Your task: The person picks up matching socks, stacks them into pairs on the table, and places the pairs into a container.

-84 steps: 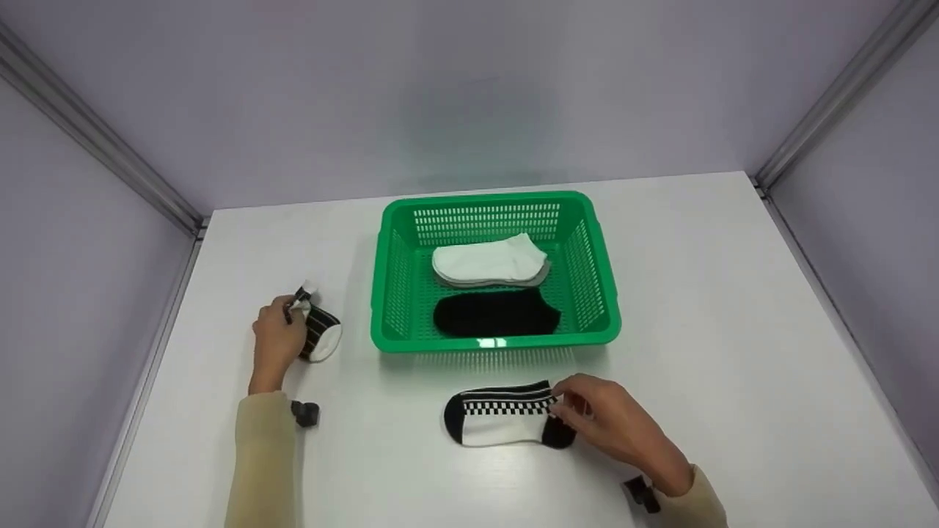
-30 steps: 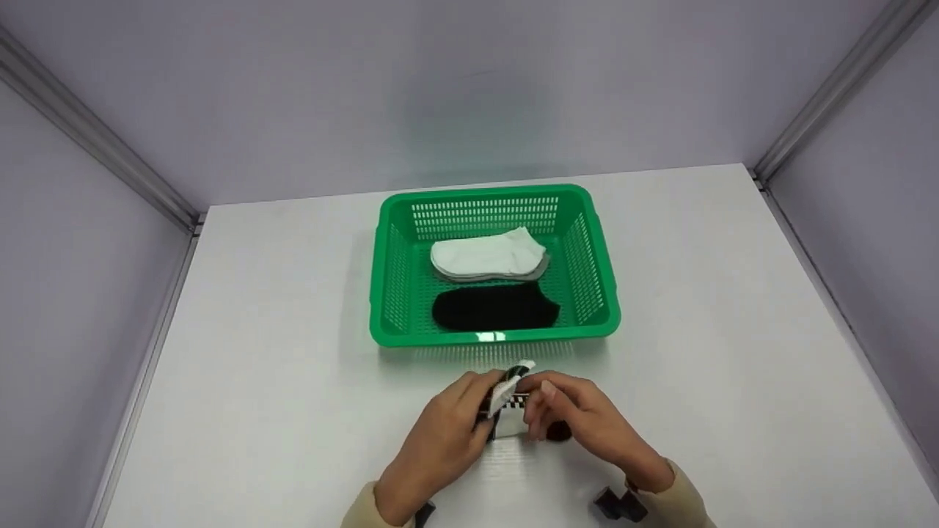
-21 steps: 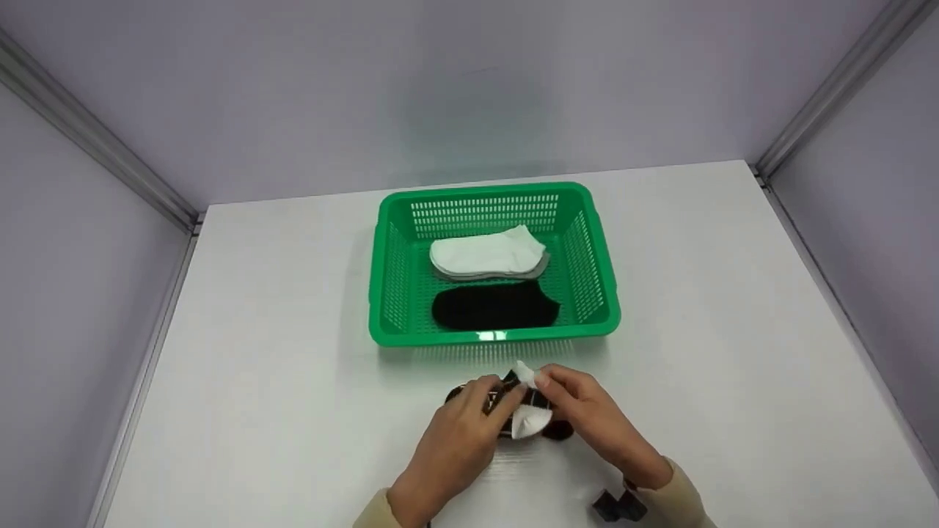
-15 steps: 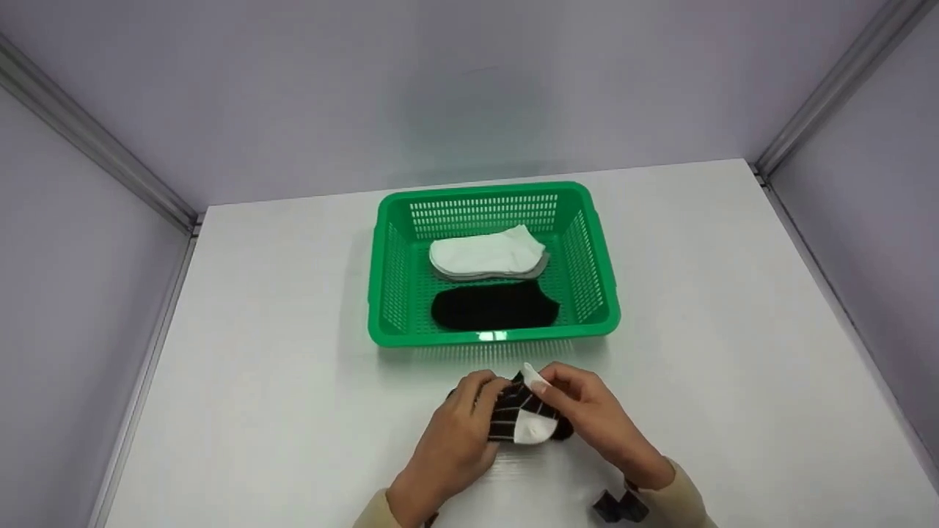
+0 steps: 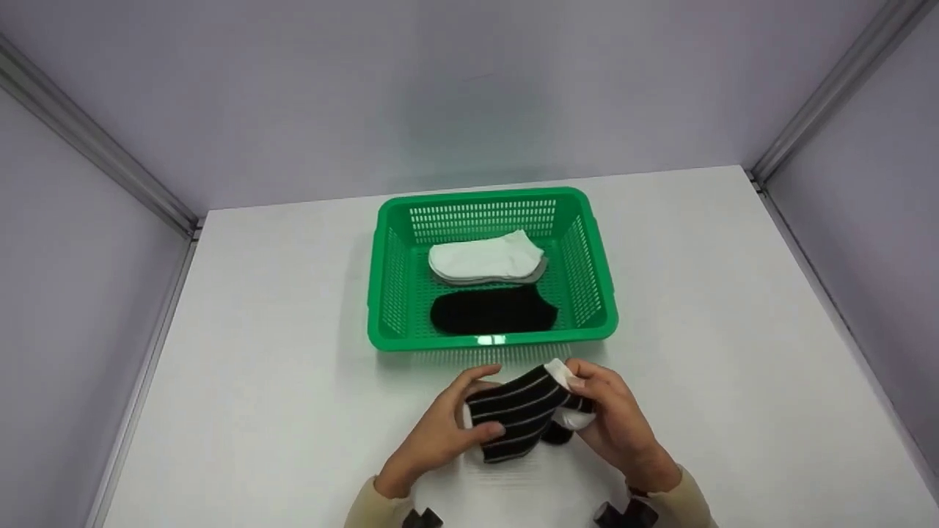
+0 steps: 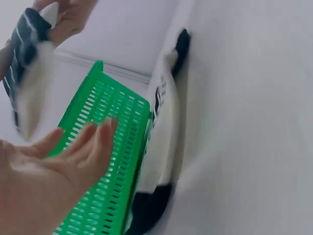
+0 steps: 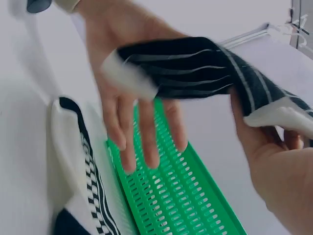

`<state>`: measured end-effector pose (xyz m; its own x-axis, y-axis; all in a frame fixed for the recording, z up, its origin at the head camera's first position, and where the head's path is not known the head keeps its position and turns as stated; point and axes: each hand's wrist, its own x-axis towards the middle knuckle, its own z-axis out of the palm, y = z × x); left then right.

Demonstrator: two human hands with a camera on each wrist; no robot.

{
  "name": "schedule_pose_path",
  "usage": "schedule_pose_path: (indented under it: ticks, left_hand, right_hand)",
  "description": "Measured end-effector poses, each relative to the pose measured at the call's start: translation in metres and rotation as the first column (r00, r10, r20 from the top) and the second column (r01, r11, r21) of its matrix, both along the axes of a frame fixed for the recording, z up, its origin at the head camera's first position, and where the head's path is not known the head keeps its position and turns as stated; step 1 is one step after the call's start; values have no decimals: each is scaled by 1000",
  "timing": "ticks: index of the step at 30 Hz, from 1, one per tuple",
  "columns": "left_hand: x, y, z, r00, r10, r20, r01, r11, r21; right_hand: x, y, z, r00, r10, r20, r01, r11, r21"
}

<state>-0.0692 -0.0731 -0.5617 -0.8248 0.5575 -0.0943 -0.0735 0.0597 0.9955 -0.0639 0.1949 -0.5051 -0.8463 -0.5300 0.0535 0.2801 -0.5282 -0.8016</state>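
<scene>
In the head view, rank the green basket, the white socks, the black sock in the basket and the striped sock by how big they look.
1. green basket
2. striped sock, held nearer the camera, so unsure
3. black sock and white socks, about alike

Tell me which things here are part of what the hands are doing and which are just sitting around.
In hand:
black striped sock with white toe
checkered black-and-white sock lying on the table
left hand
right hand

Lying about:
green plastic basket
white socks
black sock
</scene>
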Motion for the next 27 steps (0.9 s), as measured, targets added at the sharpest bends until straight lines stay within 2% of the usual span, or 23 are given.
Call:
schedule_pose_path:
  ticks: [3, 5, 7, 9, 10, 11, 13, 15, 16, 18, 20, 23, 25, 27]
  left_hand:
    - [-1, -1, -3, 985, -51, 165, 24, 987, 162]
    - [-1, -2, -5, 968, -73, 242, 10, 967, 254]
    - [-2, -4, -6, 964, -41, 265, -32, 963, 268]
    - [-2, -7, -5, 960, 17, 278, -90, 964, 251]
    - [-3, -9, -5, 958, 47, 283, -117, 965, 236]
    - [-3, -11, -4, 954, 77, 290, -143, 966, 216]
    - [-5, -15, -3, 942, 127, 309, -188, 966, 176]
    - [-5, -20, -2, 931, 180, 318, -228, 966, 120]
    - [-6, -22, -2, 928, 203, 312, -242, 966, 90]
    - [-6, -25, -3, 922, 252, 295, -273, 962, 30]
    - [-6, -28, -3, 908, 306, 286, -317, 948, -7]
    - [-6, -32, -6, 875, 362, 322, -387, 922, 13]
    - [-6, -34, -8, 840, 359, 407, -431, 897, 97]
    - [-5, -36, -10, 809, 304, 503, -455, 866, 207]
  right_hand:
    - [-1, 4, -2, 1000, -12, -3, 12, 998, -55]
    - [-2, 6, -3, 999, -46, -3, 46, 998, -40]
    - [-2, 8, -4, 993, -116, 22, 115, 993, 33]
    - [-3, 8, -6, 974, -222, 44, 210, 961, 181]
    - [-4, 8, -6, 959, -280, 40, 258, 923, 286]
    - [-4, 8, -7, 943, -330, 27, 293, 870, 395]
    - [-6, 6, -9, 922, -387, -27, 327, 738, 590]
    - [-7, 4, -13, 917, -388, -97, 335, 612, 717]
    - [-7, 3, -14, 917, -379, -127, 337, 562, 755]
    - [-8, 2, -18, 917, -360, -174, 349, 511, 786]
    - [-8, 2, -21, 915, -353, -192, 357, 492, 794]
    - [-10, 3, -26, 917, -356, -180, 349, 499, 793]
    - [-11, 4, -30, 921, -359, -149, 329, 515, 792]
    - [-11, 5, -33, 925, -362, -114, 307, 536, 787]
